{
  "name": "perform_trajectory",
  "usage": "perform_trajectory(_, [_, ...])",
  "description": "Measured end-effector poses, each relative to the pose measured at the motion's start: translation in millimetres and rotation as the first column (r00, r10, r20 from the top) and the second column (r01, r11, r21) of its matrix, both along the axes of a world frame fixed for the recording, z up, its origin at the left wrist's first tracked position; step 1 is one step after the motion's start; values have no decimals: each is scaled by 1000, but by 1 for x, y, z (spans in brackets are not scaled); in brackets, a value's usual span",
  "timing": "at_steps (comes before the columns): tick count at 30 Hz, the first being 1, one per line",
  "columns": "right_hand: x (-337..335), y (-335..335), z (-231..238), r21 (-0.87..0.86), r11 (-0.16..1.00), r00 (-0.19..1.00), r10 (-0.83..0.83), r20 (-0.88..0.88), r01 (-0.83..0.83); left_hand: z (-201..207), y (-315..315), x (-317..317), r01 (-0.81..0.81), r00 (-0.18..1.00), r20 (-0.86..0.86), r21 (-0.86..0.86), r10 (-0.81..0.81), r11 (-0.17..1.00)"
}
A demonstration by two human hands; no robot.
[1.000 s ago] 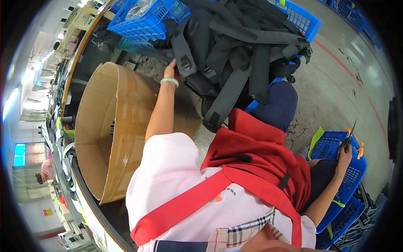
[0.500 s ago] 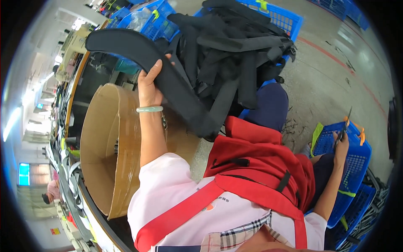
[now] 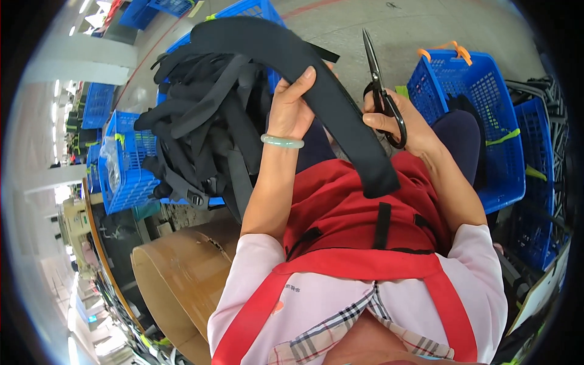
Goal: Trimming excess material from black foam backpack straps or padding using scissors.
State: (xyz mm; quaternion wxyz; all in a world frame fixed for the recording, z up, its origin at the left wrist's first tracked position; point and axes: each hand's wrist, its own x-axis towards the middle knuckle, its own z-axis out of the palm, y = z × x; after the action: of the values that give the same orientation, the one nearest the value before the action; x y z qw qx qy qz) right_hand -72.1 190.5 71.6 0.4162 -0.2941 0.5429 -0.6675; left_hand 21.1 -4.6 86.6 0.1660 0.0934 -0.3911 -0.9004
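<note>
My left hand (image 3: 292, 112) grips a long, curved black padded strap (image 3: 350, 125) by its middle, thumb on top and the other fingers behind it. One end of the strap hangs over my red apron (image 3: 340, 210), and the far end arches over the pile. In my right hand (image 3: 410, 125) are black-handled scissors (image 3: 373, 67), blades pointing away from me and together. That hand is close beside the strap's right edge; whether it touches is unclear. A short dark strip (image 3: 322, 52) sticks out past the strap's right edge.
Many similar black straps (image 3: 225, 115) are heaped over a blue crate (image 3: 246, 9) at far left. A large cardboard box (image 3: 182, 274) stands at lower left. On my right is a blue basket (image 3: 505, 176) with orange ties, beside another blue crate (image 3: 535, 131).
The view has swung right. My right hand, with the scissors, has come from over the right basket to the strap's edge. The strap, still in my left hand, is now before my lap.
</note>
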Motion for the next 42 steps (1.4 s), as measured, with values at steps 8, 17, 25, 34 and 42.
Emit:
perform_trajectory(8, [-20, 5, -26, 38, 997, 977, -80, 200, 73, -23, -4, -46, 72, 997, 40, 21, -73, 997])
perform_trajectory(17, [-23, 3, -51, 178, 980, 994, -101, 37, 93, -67, -11, -52, -13, 999, 50, 37, 11, 999])
perform_trajectory(25, [-16, -2, -56, 340, 931, 976, -61, -211, 132, -63, -33, -45, -117, 993, 37, 79, 114, 990])
perform_trajectory(34, [-5, -3, -43, 329, 922, 847, 1, -532, 205, -66, -21, -42, -78, 997, 7, 63, 78, 995])
perform_trajectory(42, [-5, -4, -41, 361, 895, 774, 30, -632, 260, -79, -21, -38, 14, 998, -66, 122, -6, 992])
